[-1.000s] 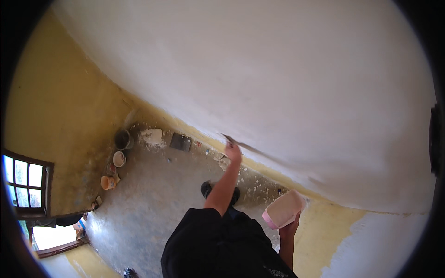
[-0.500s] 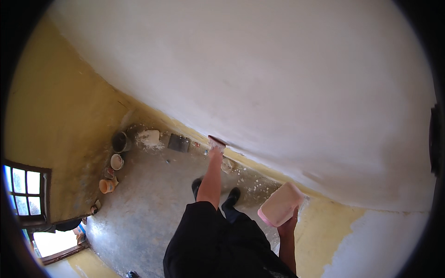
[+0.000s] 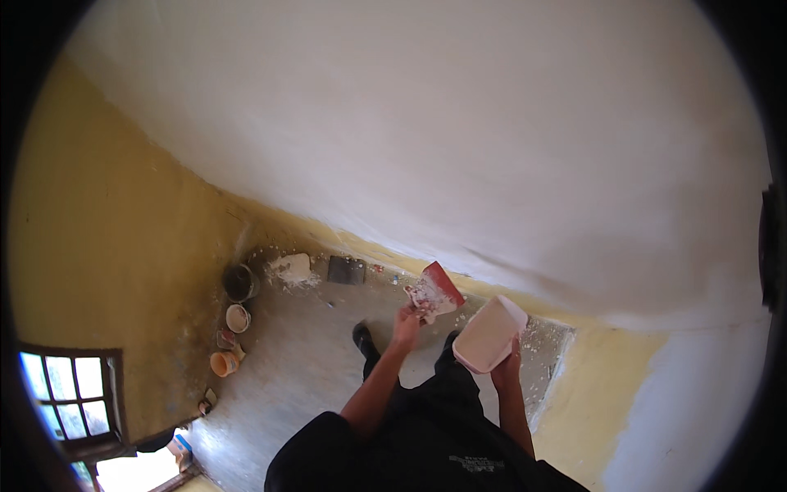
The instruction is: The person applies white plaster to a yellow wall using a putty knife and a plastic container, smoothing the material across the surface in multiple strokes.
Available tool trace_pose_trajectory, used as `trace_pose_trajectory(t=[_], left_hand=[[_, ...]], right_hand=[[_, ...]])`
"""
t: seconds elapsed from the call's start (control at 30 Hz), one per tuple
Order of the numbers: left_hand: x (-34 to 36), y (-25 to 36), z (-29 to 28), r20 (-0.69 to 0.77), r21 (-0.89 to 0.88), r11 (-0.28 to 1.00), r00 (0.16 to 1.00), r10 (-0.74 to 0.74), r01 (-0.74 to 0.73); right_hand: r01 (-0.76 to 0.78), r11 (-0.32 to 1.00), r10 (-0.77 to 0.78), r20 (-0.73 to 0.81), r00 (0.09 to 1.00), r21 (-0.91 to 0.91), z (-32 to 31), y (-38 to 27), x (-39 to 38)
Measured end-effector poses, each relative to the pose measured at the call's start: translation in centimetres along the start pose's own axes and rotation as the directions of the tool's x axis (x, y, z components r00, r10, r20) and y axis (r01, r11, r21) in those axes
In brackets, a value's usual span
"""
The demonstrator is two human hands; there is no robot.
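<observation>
My left hand [image 3: 406, 326] grips a plaster-caked filling knife [image 3: 443, 287] with a wide red blade. It is held out in front of me, apart from the wall as far as I can tell, just left of a pale pink plastic tub [image 3: 489, 336]. My right hand [image 3: 508, 369] has hold of that tub by its right side, fingers partly hidden beneath it. The tub is tilted, and its inside looks pale and coated. Beyond both hands rises a wall with a broad coat of white plaster [image 3: 459, 156].
Yellow wall [image 3: 139, 246] stands at the left, with a barred window [image 3: 74, 394]. Along its foot are a black bucket [image 3: 240, 282], a white bucket [image 3: 238, 318] and an orange one [image 3: 221, 363]. A white heap [image 3: 291, 269] and dark square board [image 3: 346, 271] lie on the spattered floor.
My left hand has come away from the low part of the wall and moved right, toward the tub, turning the blade. The tub has shifted slightly up and left in view.
</observation>
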State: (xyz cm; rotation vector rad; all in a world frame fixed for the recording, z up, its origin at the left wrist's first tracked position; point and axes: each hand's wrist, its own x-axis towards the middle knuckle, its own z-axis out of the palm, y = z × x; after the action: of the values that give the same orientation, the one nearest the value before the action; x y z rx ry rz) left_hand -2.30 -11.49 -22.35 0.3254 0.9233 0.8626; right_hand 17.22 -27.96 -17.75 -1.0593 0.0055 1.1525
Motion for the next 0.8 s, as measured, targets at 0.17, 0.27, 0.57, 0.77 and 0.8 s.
trace_pose_trajectory(t=[0.17,0.27,0.57,0.77,0.8], left_hand=[[-6.3,16.8,-1.0,0.213,0.618,0.733,0.958,0.193,-0.285],[-9.7,22.5,0.2,0.477,0.812,0.163,0.799,0.366,-0.56],[-11.2,25.2,-2.4,0.321,0.935,-0.285,0.841,0.435,-0.209],[-7.9,27.6,-3.9,0.333,0.943,-0.216,0.736,0.59,-0.253],[-7.4,28.0,-3.9,0.322,0.947,-0.209,0.735,0.597,-0.245]], right_hand=[[-0.088,0.985,0.07,0.12,0.99,0.147,9.5,7.0,-0.7],[-0.147,0.971,0.114,0.177,0.978,0.19,14.0,11.3,-0.3],[-0.111,0.99,0.066,0.398,0.915,0.091,25.3,18.1,-0.6],[-0.178,0.984,0.161,0.437,0.885,-0.002,30.3,18.7,1.5],[-0.183,0.983,0.169,0.447,0.879,-0.012,31.0,18.7,2.2]])
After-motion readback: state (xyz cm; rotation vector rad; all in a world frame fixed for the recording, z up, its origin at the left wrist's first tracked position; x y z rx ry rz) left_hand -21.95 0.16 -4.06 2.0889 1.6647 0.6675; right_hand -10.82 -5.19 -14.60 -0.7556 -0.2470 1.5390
